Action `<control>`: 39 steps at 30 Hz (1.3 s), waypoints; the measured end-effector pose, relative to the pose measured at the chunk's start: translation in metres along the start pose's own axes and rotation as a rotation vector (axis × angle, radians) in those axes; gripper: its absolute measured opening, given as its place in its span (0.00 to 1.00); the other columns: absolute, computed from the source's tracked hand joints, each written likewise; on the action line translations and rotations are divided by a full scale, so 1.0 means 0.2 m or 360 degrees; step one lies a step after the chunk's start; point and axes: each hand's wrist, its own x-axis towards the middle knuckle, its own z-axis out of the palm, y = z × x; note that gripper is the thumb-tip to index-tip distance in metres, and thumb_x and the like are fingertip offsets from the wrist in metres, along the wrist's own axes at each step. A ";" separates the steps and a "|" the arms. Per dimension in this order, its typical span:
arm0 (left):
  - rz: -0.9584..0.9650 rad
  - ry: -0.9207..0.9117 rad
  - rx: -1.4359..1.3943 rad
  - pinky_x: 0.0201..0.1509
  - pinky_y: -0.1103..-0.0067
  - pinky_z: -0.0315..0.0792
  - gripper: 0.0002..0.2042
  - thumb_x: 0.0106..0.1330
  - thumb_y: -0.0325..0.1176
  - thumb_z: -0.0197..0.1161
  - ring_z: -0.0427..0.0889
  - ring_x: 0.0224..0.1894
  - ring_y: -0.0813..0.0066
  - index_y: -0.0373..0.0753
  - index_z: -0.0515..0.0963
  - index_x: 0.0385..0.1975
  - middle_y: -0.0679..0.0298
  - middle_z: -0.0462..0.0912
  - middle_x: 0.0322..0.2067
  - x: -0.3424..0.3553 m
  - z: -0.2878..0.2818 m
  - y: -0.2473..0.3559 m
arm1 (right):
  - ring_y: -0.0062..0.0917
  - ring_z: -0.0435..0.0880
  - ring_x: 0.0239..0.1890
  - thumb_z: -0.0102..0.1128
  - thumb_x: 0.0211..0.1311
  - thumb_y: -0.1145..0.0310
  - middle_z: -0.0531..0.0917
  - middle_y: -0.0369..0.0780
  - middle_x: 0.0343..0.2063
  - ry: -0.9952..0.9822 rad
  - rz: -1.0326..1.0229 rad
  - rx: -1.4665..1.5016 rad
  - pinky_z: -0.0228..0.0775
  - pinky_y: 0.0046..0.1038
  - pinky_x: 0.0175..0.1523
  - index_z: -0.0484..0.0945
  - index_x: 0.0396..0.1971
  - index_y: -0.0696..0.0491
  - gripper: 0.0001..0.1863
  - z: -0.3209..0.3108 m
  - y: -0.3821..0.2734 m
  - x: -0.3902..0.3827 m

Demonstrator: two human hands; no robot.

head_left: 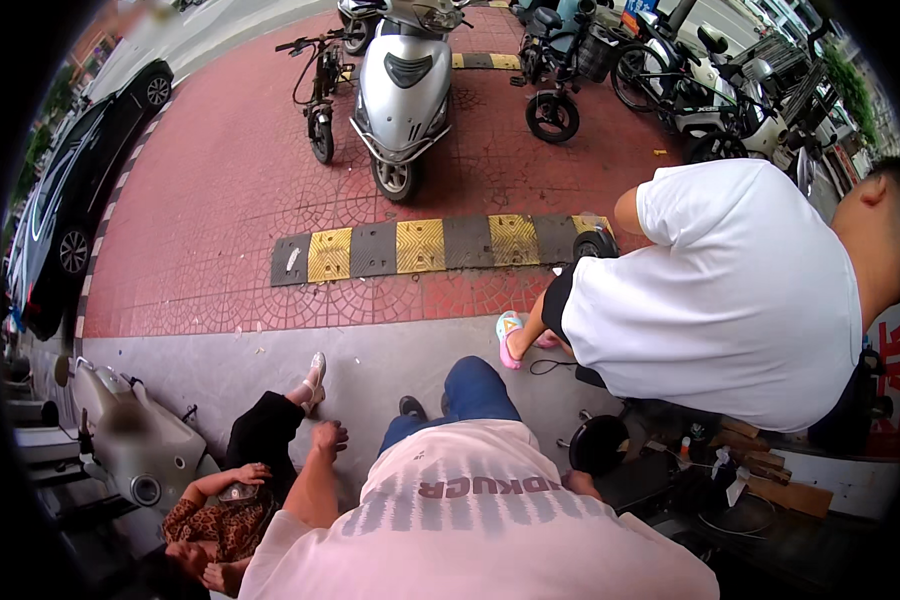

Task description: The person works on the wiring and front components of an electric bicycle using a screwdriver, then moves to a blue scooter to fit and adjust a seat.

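"Where are the wearer's hands?"

"The left hand (330,437) is left of centre in the lower half, over the grey floor (370,350), just below a pale shoe (315,378) worn by the person in a leopard top (232,528)."

"And its grip?"

"Loosely bent; whether anything is pinched there, one cannot tell."

"The right hand?"

"The right hand (582,486) shows right of lower centre, beside the pink shirt (450,505) that partly hides it. It is close to the black disc (600,443). Its grip cannot be told, nor whether it touches."

"What is around the disc?"

"Pieces of wood (790,492) at lower right, and above them a person in a white shirt (720,290), back turned."

"Farther up?"

"A black-and-yellow ramp (420,247) lies across red paving (200,230). A silver scooter (407,90) stands at upper centre, a dark bike (325,92) just left of it. A dark car (60,215) is at the left edge."
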 end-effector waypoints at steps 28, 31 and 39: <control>0.1385 -0.1087 0.0799 0.44 0.77 0.76 0.16 0.71 0.32 0.57 0.82 0.42 0.73 0.29 0.78 0.51 0.60 0.85 0.43 0.63 3.14 5.59 | 0.26 0.83 0.50 0.53 0.61 0.64 0.85 0.39 0.39 0.0134 -0.1159 -0.0162 0.73 0.40 0.59 0.83 0.32 0.45 0.09 -1.76 -3.67 0.89; 0.1786 -0.1232 0.1231 0.54 0.73 0.78 0.18 0.73 0.33 0.56 0.83 0.48 0.71 0.27 0.77 0.55 0.58 0.86 0.46 0.35 3.60 6.10 | 0.24 0.81 0.55 0.55 0.59 0.64 0.87 0.32 0.40 0.0446 -0.1143 -0.1037 0.64 0.39 0.69 0.85 0.25 0.43 0.09 -1.64 -3.87 0.79; 0.2192 -0.1384 0.1749 0.56 0.70 0.78 0.17 0.70 0.33 0.61 0.87 0.50 0.61 0.33 0.80 0.54 0.50 0.87 0.46 0.37 4.69 7.00 | 0.33 0.71 0.59 0.46 0.66 0.59 0.74 0.37 0.52 0.0650 -0.0784 -0.1579 0.59 0.40 0.66 0.72 0.49 0.45 0.15 -1.85 -3.66 0.91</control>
